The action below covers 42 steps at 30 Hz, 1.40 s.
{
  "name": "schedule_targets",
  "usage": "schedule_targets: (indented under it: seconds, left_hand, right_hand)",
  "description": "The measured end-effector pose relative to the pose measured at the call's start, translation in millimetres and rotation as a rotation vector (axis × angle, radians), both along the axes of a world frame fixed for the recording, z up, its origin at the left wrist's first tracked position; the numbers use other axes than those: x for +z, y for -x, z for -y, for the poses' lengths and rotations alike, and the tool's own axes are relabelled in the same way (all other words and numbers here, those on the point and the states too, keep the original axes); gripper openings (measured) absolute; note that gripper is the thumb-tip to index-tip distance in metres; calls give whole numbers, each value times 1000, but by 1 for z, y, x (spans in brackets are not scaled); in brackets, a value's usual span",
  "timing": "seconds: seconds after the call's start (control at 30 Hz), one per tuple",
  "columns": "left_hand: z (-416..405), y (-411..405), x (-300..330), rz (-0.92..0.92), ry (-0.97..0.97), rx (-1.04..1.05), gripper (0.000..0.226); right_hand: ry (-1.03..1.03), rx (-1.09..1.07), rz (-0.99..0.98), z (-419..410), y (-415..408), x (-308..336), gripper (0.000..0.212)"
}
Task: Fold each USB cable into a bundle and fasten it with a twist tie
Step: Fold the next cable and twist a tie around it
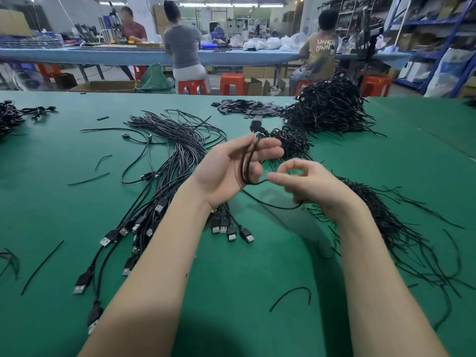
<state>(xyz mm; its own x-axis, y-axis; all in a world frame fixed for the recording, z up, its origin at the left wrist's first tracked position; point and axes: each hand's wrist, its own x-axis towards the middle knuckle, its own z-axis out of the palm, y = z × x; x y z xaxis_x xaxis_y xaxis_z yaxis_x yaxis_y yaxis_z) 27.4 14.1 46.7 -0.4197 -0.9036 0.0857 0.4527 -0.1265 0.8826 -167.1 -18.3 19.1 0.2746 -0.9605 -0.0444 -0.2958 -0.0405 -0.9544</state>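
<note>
I saw the left hand [226, 168] raised over the middle of the green worktop [77, 155], palm turned up and fingers half curled, closed loosely on the looped USB cable [248, 161] that ran from its fingertips down across the palm. The right hand [311, 186] hovered just beside it, back toward me, thumb and forefinger pinched together into a ring on the cable's free run, which sagged below the wrist. Loose cables [164, 161] fanned out toward the left edge, twist ties [401, 228] lay spread toward the right edge, and finished bundles [329, 109] were heaped near the far edge.
</note>
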Motion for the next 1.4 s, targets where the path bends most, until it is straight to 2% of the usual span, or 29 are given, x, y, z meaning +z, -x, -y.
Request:
schedule_targets:
  seconds: [0.13,0.2,0.27,0.33,0.4,0.47,0.53,0.63,0.7,0.77,0.87,0.97,1.03,1.1,1.13,1.3,1.4]
  left_hand:
    - [0,4,2,456,107,-110,51]
    - [1,14,1,635,129,-29,48]
    - [5,22,-2,704,172,164,46]
    - [9,27,-6,698,198,349,44]
    - [12,26,-7,552,164,434,44]
    - [11,21,-5,204,58,355,48]
    - [8,14,-1,-101,-9,218,51]
    - [3,6,2,-239,-18,94,50]
    - [0,1,3,-237,-15,34,48]
    - [-1,-5,2,-165,2,-28,45]
    - [-3,-9,-2,109,74,-145,44]
    - [-3,-8,-5,370,53,-307,47]
    - [-3,-7,-5,573,55,-347,49]
    - [-4,-6,-5,712,73,-310,47]
    - [-4,-5,-6,718,74,-261,44]
    - [4,3,-7,446,39,58,31]
    - [8,7,-9,307,46,201,32]
  right_hand:
    - [88,-69,210,3,2,17,10]
    - [145,-98,177,1,0,28,7]
    - [219,-113,146,-4,-6,36,11]
    - [191,7,233,-10,-11,40,16]
    - [64,291,296,-16,-13,38,14]
    - [-98,550,292,-20,-12,30,11]
    - [-218,641,258,-20,-12,16,12]
    - [-274,621,183,-15,-8,-2,13]
    - [-277,534,187,-10,-5,-8,7]
    - [-228,373,175,-3,-3,-12,24]
    - [55,109,-15,2,-8,-15,33]
    - [399,-97,-138,3,-15,-17,18]
    - [513,-194,-218,6,-11,-15,9]
    - [437,-170,-251,9,-5,-12,12]
    - [372,-118,-246,8,-3,-10,15]
    - [16,189,-26,-1,-12,-8,15]
    - [-180,426,43,-5,-18,-7,27]
